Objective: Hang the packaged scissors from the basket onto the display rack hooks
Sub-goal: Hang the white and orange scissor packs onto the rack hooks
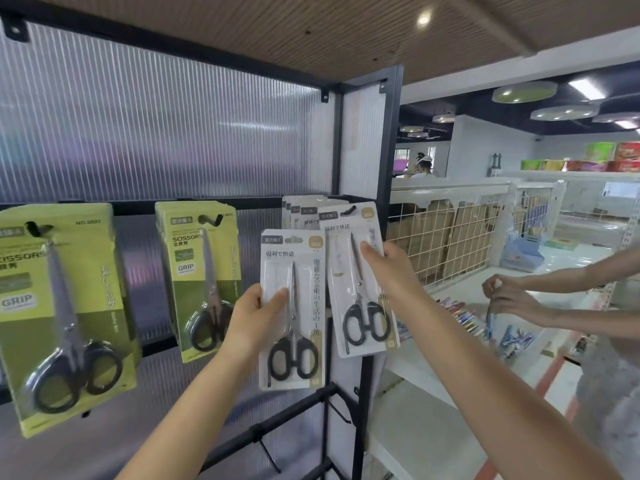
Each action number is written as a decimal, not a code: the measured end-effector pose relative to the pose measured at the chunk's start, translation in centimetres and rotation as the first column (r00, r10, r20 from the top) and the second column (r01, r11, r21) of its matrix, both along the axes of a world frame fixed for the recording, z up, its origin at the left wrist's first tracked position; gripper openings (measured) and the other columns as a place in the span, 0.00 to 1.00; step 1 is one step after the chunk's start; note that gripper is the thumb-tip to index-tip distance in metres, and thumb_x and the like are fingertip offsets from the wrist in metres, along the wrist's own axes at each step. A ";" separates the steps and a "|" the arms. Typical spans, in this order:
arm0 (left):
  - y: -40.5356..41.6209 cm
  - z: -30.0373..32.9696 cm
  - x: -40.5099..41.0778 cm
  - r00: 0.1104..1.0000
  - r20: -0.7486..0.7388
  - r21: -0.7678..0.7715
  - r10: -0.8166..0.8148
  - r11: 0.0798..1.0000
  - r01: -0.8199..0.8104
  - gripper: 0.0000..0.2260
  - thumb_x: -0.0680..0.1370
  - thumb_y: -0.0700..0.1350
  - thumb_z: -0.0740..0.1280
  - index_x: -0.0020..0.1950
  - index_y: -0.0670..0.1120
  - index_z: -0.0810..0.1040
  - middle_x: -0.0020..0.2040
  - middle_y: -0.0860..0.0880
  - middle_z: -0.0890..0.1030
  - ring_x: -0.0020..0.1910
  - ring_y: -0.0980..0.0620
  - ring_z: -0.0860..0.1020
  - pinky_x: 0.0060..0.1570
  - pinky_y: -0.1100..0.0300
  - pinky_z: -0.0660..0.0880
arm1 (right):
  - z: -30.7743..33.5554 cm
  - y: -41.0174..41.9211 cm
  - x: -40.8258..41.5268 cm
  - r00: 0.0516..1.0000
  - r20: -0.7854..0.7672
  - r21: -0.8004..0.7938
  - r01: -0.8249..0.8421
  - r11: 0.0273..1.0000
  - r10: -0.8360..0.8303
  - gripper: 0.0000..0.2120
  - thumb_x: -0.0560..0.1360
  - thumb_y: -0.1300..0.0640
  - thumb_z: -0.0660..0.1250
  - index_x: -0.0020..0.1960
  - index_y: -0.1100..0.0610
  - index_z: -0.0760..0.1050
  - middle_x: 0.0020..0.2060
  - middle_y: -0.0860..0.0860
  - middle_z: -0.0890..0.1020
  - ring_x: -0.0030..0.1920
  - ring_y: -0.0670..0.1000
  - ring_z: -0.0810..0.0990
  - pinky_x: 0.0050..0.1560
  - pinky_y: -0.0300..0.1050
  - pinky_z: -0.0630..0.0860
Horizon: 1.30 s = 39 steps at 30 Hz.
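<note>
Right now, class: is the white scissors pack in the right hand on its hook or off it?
On. The hook passes through the hang hole of the white pack that the right hand grips.

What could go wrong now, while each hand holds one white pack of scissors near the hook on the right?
1. The right hand grips its white pack by one edge at the hook; if the hole misses, it may slip.
2. That hook already carries several packs, so pushing could knock them.
3. The left hand pinches the second pack near its side; it may tilt.
</note>
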<state>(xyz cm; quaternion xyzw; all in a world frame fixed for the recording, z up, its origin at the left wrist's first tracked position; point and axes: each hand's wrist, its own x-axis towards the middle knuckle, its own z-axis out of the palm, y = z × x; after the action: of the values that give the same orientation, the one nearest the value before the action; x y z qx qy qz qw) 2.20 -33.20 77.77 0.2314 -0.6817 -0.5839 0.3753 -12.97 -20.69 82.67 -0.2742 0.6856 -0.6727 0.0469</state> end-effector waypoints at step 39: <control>3.7 -2.6 -4.1 0.934 -0.031 0.073 -0.355 0.932 0.356 0.02 0.77 0.39 0.67 0.46 0.41 0.74 0.38 0.47 0.81 0.34 0.54 0.81 0.35 0.60 0.79 | 2.3 3.6 0.3 0.933 -0.356 0.277 0.056 0.959 0.048 0.04 0.77 0.55 0.64 0.44 0.49 0.72 0.45 0.47 0.80 0.46 0.50 0.81 0.53 0.54 0.78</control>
<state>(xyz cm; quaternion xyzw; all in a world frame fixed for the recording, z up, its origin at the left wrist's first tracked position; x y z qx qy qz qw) -1.86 -29.52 75.16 0.1135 -0.6860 -0.6699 0.2603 -12.70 -17.13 85.00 -0.3816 0.7722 -0.5063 -0.0418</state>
